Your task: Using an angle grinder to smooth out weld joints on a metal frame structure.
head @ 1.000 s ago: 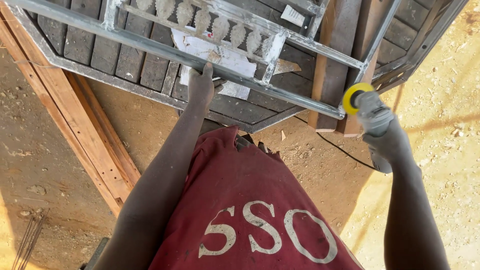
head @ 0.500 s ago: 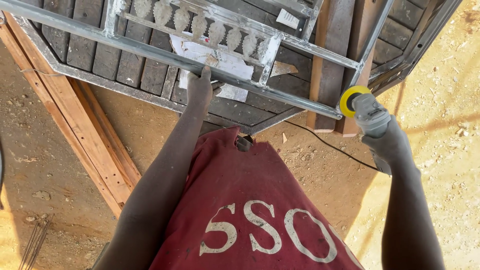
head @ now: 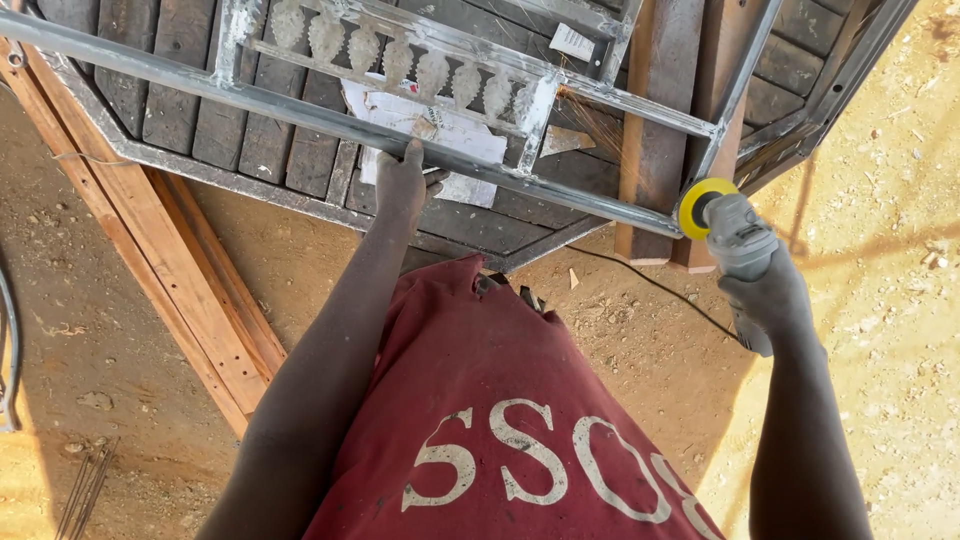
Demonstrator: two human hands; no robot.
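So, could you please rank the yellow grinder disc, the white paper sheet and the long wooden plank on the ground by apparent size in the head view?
1. long wooden plank, by far the largest
2. white paper sheet, partly hidden by the metal frame
3. yellow grinder disc, smallest

Metal frame point(head: 330, 115) is dull silver-grey with a row of leaf-shaped cutouts, sitting over dark weathered brown planks point(head: 180, 60). Grinder point(head: 735, 240) is grey with a bright yellow disc point(head: 703, 203). Shirt point(head: 500, 420) is faded red with white lettering, ground point(head: 900, 200) sandy orange-tan.
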